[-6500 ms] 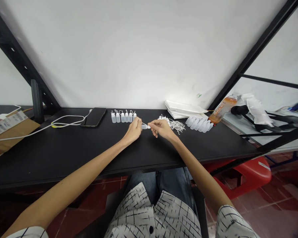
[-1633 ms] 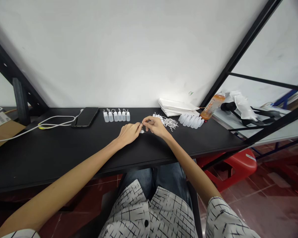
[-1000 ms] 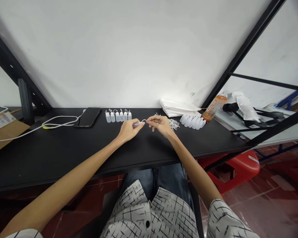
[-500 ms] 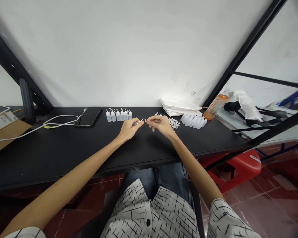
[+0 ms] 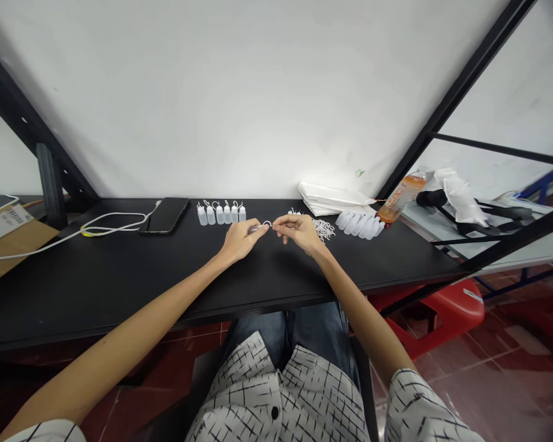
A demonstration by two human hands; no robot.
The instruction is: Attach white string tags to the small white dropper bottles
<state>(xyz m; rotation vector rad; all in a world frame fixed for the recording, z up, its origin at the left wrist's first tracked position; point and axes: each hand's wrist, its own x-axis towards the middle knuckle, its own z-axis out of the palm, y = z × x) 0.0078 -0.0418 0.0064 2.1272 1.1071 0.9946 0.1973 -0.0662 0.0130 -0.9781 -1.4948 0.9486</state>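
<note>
My left hand [image 5: 239, 240] is closed round a small translucent dropper bottle [image 5: 255, 229], most of it hidden by the fingers. The bottle lies tilted, its top end towards my right hand [image 5: 301, 234]. Between the hands a thin white strap loop [image 5: 267, 223] arches up from a small white cap. My right thumb and forefinger pinch at this cap, which is too small to make out fully. Beyond my left hand stands a row of several dropper bottles [image 5: 219, 215] with white looped caps. A pile of white caps [image 5: 323, 230] lies just behind my right hand, partly covered by it.
Several bare bottles [image 5: 360, 225] lie at the right, by a stack of white sheets [image 5: 334, 197] and a leaning orange drink bottle [image 5: 402, 195]. A phone [image 5: 166, 216], a white cable [image 5: 115, 221] and a cardboard box [image 5: 16, 242] are on the left of the black table [image 5: 133, 282].
</note>
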